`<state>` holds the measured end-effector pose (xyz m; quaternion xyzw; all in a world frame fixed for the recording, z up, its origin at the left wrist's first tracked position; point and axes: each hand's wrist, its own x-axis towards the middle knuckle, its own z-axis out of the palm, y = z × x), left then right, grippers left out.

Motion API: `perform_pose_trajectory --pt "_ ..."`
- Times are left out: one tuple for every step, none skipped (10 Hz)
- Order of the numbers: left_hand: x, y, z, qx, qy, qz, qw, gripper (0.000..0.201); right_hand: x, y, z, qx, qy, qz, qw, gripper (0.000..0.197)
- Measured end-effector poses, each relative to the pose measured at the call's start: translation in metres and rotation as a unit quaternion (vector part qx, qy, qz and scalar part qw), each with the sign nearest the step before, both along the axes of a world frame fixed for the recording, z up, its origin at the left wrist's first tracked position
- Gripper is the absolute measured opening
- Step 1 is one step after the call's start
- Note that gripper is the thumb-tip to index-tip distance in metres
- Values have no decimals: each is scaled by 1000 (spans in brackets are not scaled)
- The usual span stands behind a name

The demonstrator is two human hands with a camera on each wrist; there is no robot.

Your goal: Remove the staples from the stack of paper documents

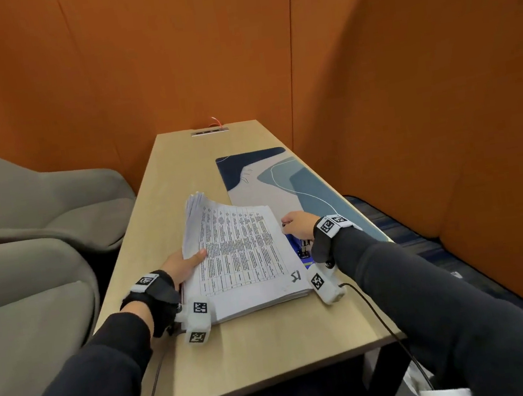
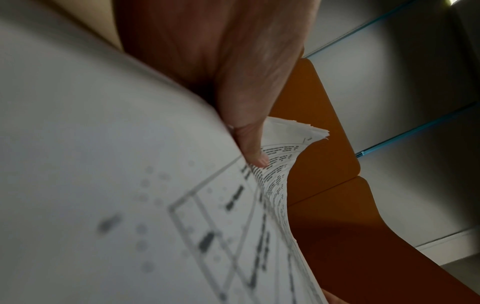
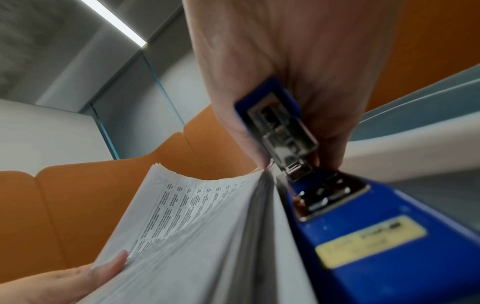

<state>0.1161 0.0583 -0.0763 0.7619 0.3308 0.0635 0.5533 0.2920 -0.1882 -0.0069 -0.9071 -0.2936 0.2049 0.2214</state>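
Head view: one paper stack (image 1: 244,253), left hand (image 1: 181,268) pinching pages, right hand (image 1: 297,229) gripping one blue stapler (image 3: 363,226).

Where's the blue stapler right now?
In the head view the blue stapler sits on the table right of the paper stack, gripped by the right hand, beside the desk mat.

Blue stapler (image 3: 363,226), white printed papers (image 1: 244,253), orange partitions (image 1: 136,64).
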Motion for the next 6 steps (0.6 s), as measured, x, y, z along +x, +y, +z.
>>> perform_pose_trajectory --pt "-3 -5 6 23 0 -3 1000 55 -3 -1 5 -3 -1 12 1000 35" --pt "-5 -7 8 36 6 -13 999 61 -5 -2 7 -2 22 6 1000 38" --pt "-9 -6 11 -5 6 -22 1000 78 -9 -7 10 61 129 -48 989 38" --pt "-14 -8 15 -88 -9 2 996 62 -6 -15 10 196 351 -155 902 41" --pt "-18 -12 32 -120 13 -9 993 57 -3 -9 28 160 314 -142 925 52" --pt "-20 -13 35 -85 54 -13 995 36 21 -1 61 177 6 -72 982 49"
